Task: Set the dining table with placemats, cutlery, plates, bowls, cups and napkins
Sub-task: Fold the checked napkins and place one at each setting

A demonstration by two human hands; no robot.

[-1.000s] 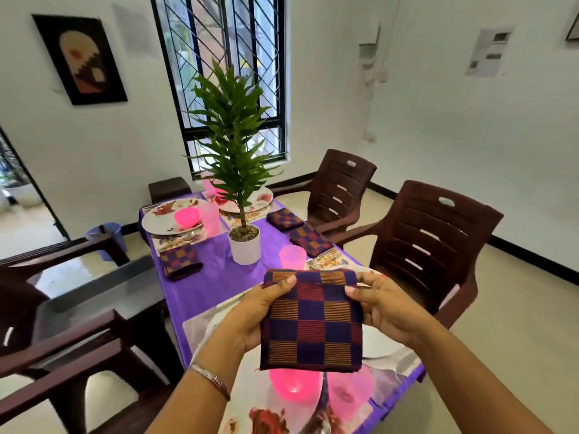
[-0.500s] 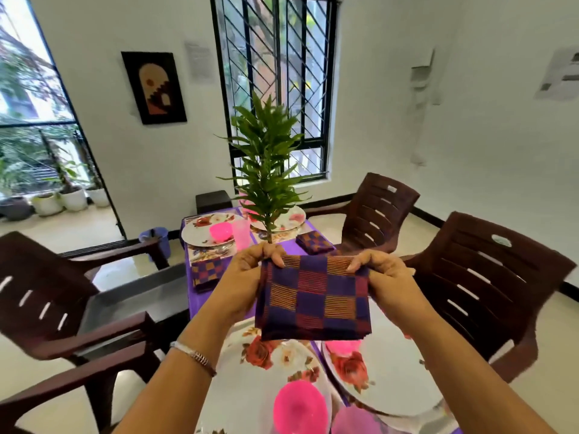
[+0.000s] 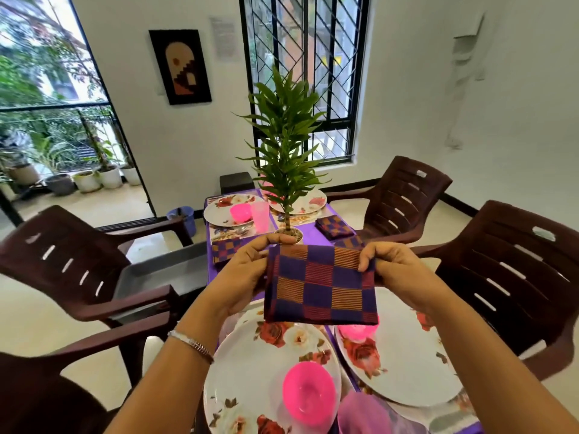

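Observation:
A folded checkered napkin (image 3: 319,285) in purple, red and orange hangs in the air above the near end of the table. My left hand (image 3: 242,274) pinches its upper left corner and my right hand (image 3: 394,270) pinches its upper right corner. Under it lie two floral plates: the near left plate (image 3: 250,364) carries a pink bowl (image 3: 308,391), and the near right plate (image 3: 407,371) has a pink bowl (image 3: 357,330) partly hidden by the napkin. A pink cup (image 3: 363,415) stands between the plates at the bottom edge.
A potted plant (image 3: 286,151) stands mid-table on the purple tablecloth (image 3: 310,234). Far plates (image 3: 219,213), a pink bowl, a pink cup (image 3: 260,216) and folded napkins (image 3: 333,227) lie beyond. Dark brown chairs (image 3: 513,277) flank both sides; a metal tray (image 3: 163,270) sits at the left.
The view has tilted down and closer to the near plates. Both hands keep the napkin by its top corners, held a little lower over the plates.

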